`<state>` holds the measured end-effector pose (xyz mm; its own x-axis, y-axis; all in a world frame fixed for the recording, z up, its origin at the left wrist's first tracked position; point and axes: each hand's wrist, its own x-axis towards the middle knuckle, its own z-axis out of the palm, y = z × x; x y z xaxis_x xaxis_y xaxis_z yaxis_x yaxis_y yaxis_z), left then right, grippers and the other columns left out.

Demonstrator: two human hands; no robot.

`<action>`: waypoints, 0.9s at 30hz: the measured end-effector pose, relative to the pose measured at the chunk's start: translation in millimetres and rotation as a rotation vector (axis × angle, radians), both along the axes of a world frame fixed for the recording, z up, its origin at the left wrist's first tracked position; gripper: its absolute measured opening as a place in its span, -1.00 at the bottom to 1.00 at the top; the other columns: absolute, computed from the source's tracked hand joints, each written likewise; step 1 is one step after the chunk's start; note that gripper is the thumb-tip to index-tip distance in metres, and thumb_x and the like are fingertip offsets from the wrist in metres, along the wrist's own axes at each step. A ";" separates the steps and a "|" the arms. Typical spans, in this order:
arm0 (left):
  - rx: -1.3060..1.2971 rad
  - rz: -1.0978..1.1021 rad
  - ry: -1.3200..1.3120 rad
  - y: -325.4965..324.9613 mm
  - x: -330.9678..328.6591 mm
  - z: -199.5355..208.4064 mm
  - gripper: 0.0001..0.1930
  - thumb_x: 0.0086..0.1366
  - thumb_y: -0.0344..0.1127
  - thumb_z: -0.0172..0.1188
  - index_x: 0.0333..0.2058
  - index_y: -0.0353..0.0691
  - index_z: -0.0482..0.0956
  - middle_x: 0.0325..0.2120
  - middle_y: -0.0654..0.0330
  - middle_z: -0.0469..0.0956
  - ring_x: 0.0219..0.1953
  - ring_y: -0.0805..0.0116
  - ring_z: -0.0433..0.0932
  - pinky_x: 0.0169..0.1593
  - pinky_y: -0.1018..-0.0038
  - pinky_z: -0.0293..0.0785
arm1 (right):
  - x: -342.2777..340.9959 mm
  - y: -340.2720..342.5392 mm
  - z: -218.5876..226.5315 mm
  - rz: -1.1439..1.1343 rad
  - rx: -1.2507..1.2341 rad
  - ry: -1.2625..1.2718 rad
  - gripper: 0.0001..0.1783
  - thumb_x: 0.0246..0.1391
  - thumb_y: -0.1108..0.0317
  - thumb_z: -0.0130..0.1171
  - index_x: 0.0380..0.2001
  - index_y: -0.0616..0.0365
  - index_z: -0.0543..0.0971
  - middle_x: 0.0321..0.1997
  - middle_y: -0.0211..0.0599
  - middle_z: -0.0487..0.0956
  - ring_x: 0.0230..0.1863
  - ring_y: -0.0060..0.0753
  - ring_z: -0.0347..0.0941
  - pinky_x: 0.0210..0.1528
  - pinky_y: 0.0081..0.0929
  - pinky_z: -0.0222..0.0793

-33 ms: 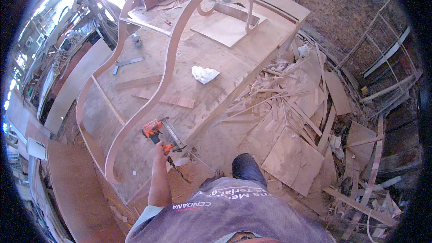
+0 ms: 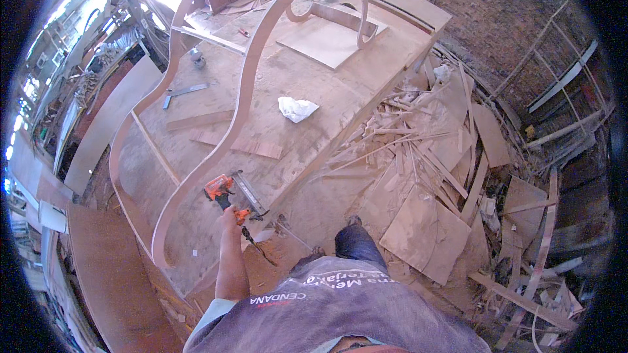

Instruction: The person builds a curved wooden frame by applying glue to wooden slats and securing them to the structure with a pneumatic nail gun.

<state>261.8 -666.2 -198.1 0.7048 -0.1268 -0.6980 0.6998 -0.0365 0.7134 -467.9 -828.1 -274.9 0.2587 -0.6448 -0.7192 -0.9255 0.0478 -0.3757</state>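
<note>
My left hand (image 2: pixel 229 217) is closed around the handle of an orange and black nail gun (image 2: pixel 219 186), held over the near part of the worktable (image 2: pixel 307 137). A dark air hose fitting (image 2: pixel 260 247) hangs below the grip. Just left of the tool stands a tall curved wooden frame (image 2: pixel 246 85), made of two wavy strips joined by crossbars (image 2: pixel 156 148). Whether the nail gun touches the frame, I cannot tell. My right hand is out of view.
Wood boards (image 2: pixel 235 144), a metal square (image 2: pixel 186 91) and a crumpled white bag (image 2: pixel 297 109) lie on the table. Scrap wood (image 2: pixel 418 137) and a loose panel (image 2: pixel 425 235) cover the floor at right. A long brown board (image 2: pixel 114 274) lies at left.
The nail gun has shifted very slightly left in my left hand. One of my feet has come further forward into view. The frame and table things look the same.
</note>
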 end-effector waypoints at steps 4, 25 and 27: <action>-0.034 0.143 -0.017 -26.4 -8.3 28.9 -0.86 0.08 -0.45 0.25 -0.53 -0.26 0.44 -0.61 0.16 0.49 -0.69 0.29 0.53 -0.67 0.39 0.37 | 20.6 -87.2 -3.3 0.111 -0.072 -0.043 -0.80 0.08 0.30 0.11 -0.46 0.15 0.65 -0.49 -0.18 0.65 -0.42 -0.18 0.59 -0.35 -0.16 0.43; 0.142 0.569 -0.041 -53.2 -29.1 0.4 -0.80 -0.03 -0.37 0.36 -0.42 -0.33 0.61 -0.52 0.16 0.58 -0.57 0.36 0.56 -0.53 0.34 0.51 | 651.3 -256.6 196.2 1.112 -0.396 -0.703 -0.43 0.03 0.12 0.38 0.11 0.05 0.56 -0.08 -0.11 0.60 -0.02 -0.10 0.56 0.06 -0.18 0.49; 0.279 0.546 -0.116 -32.8 -29.4 -10.2 -0.77 0.01 -0.30 0.38 -0.42 -0.36 0.64 -0.53 0.15 0.61 -0.55 0.37 0.58 -0.50 0.36 0.51 | 665.9 -218.7 186.8 1.158 -0.461 -0.614 -0.32 0.02 0.07 0.40 0.21 0.00 0.47 0.02 -0.11 0.55 0.07 -0.04 0.50 0.12 -0.16 0.46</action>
<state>232.4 -699.0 -208.3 0.6898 0.4495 -0.5676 0.5885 0.1087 0.8012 198.0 -1046.9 -88.1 0.9968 0.0058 -0.0801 -0.0355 -0.8625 -0.5047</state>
